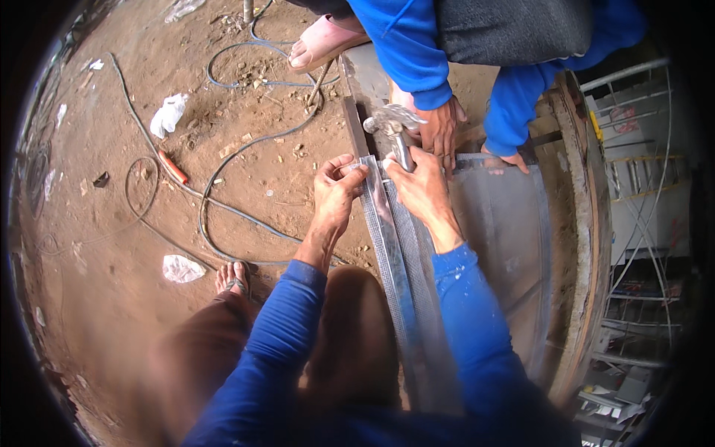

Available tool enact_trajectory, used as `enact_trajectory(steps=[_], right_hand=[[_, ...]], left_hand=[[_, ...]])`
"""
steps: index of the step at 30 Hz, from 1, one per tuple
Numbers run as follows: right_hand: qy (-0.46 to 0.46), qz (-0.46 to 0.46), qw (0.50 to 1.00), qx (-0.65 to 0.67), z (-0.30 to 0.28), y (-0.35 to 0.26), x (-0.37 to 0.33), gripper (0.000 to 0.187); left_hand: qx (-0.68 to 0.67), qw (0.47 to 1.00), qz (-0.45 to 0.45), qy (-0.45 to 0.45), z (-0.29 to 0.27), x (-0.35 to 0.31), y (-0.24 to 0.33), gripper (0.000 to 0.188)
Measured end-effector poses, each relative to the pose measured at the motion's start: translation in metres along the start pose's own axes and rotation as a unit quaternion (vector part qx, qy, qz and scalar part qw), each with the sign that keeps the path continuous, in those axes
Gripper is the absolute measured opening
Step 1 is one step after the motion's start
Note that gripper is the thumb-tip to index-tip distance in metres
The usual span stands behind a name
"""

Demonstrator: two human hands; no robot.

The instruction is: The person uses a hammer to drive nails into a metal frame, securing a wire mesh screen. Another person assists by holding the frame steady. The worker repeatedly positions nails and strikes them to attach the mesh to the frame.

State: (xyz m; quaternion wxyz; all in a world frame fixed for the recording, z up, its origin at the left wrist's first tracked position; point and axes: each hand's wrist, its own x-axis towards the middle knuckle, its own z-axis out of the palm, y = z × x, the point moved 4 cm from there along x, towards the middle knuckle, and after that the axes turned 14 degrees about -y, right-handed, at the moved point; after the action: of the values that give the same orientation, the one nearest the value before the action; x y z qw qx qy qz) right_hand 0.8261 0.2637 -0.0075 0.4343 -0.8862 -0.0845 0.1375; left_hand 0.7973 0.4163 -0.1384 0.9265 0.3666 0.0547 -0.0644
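My right hand [424,188] is wrapped around the handle of a claw hammer [401,147]. The hammer's head is raised over the far end of a mesh-covered frame [514,216], blurred at the claw. Along the frame's left side run a shiny metal strip [392,235] and strips of grey wire mesh [417,242]. At the far left corner of that strip, my left hand [339,190] has its thumb and fingers pinched together. Whatever sits between those fingertips is too small to make out. Another person's hands [441,135] rest near the frame's far edge, one just beyond the hammer.
Blue-grey cables or hoses [246,153] loop across the dirt ground on the left, by an orange-handled object [173,167] and white plastic scraps [169,114]. The other person crouches opposite, a pink slipper [328,43] beside the board. Metal racks [637,179] stand at right.
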Motion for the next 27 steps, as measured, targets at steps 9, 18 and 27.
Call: enact_trajectory(steps=[9, 18, 27], right_hand=[[-0.030, 0.012, 0.999, 0.002, -0.011, -0.025, -0.052, 0.033], [-0.021, 0.088, 0.992, 0.091, 0.006, -0.031, -0.065, 0.035], [-0.011, 0.059, 0.988, -0.141, 0.000, -0.041, -0.070, 0.051]], left_hand=[[0.082, 0.995, 0.045, 0.033, 0.007, -0.008, 0.002, 0.030], [0.169, 0.976, 0.079, 0.111, 0.031, -0.026, 0.015, 0.021], [0.271, 0.943, 0.135, 0.140, 0.017, -0.014, 0.002, 0.022]])
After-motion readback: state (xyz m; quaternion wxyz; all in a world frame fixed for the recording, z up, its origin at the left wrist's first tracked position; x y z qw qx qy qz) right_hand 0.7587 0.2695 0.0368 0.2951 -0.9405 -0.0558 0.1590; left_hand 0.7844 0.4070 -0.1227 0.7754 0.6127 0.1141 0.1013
